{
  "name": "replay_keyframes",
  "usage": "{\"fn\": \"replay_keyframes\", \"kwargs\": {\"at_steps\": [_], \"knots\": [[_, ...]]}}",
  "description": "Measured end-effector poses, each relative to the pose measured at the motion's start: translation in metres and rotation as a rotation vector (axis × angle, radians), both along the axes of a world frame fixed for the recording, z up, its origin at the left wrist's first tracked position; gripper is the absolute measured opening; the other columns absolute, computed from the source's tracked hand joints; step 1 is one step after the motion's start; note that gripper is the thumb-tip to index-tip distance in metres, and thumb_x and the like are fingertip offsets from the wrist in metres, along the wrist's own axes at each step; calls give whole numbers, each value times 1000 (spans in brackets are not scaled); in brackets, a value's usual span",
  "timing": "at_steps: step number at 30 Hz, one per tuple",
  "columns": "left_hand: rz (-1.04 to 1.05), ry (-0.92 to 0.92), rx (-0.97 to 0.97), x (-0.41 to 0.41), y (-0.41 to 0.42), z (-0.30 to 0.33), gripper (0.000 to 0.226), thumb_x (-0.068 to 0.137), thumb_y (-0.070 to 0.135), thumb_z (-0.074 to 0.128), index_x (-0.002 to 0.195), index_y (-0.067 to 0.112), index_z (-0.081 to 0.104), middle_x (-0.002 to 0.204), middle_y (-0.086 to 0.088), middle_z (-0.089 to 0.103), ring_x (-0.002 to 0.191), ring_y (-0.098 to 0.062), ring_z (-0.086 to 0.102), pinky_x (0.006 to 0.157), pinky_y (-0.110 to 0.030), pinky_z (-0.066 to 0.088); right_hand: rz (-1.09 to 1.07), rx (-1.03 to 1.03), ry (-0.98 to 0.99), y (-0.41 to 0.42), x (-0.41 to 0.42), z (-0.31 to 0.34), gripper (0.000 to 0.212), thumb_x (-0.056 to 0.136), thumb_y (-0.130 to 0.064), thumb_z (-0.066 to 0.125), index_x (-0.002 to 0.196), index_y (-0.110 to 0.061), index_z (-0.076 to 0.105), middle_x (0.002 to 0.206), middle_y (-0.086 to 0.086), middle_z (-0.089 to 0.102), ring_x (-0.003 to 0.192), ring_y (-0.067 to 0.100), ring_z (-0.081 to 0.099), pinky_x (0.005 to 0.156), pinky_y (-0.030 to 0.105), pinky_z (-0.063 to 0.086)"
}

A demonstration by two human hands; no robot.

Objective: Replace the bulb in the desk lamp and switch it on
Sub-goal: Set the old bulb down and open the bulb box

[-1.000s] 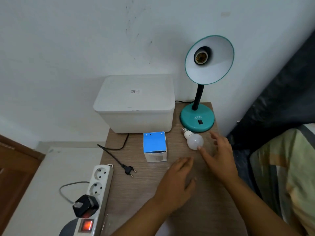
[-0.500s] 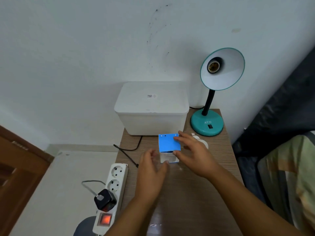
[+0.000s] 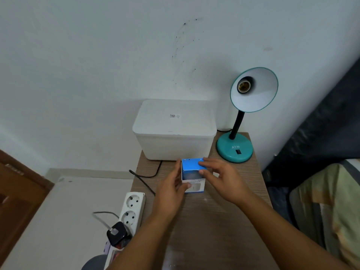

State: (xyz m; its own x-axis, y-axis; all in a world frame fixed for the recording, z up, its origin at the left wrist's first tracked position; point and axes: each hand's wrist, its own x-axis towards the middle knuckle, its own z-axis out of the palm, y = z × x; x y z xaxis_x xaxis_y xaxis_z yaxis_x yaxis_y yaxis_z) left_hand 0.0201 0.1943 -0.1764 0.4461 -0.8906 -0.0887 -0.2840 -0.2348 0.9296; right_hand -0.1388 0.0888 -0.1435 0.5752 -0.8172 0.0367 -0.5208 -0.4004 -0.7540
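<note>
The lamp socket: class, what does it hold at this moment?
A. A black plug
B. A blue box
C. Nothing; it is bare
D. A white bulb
C: the socket inside the lamp shade shows bare brass with no bulb, while both hands, left hand and right hand, grip the blue box on the table.

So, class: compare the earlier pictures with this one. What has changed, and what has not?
Both hands left the loose bulb and moved left to the blue box. Left hand and right hand now grip its sides. Lamp, white bin and power strip stayed put.
</note>
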Motion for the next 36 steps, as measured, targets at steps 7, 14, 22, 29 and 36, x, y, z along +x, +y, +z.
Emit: {"fn": "replay_keyframes", "kwargs": {"at_steps": [7,14,22,29,36], "knots": [[-100,-239,9,2,1,8,88,95,21,64,153,51,5,123,15,60,103,-3,64,88,-29,56,-142,-9,-58,-11,17,21,32,93,-43,56,118,-27,68,107,-14,69,89,-7,59,77,14,49],[-191,-260,35,12,-9,10,102,92,27,68,145,64,-11,134,6,61,102,-5,67,89,-40,58,-151,-41,-13,-19,29,27,27,94,-43,54,112,-29,69,91,-20,64,82,-4,59,75,22,53],[-279,-418,88,25,-21,17,124,83,29,79,142,59,-26,137,6,60,107,-9,66,88,-36,59,-163,48,40,-5,19,12,34,82,-37,72,109,-33,51,107,-14,58,89,3,57,76,25,53],[-329,-459,130,34,-31,22,130,79,34,82,140,58,-31,135,2,60,103,-14,68,88,-38,59,-29,13,297,-14,32,-2,55,70,-61,69,114,-29,63,113,-10,61,96,6,55,75,24,48],[-349,-466,142,36,-31,26,133,77,30,82,141,56,-32,131,3,63,102,-12,67,89,-37,58,40,145,414,-24,44,9,47,66,-59,71,97,-23,72,92,-3,71,81,10,65,76,38,59]]}}
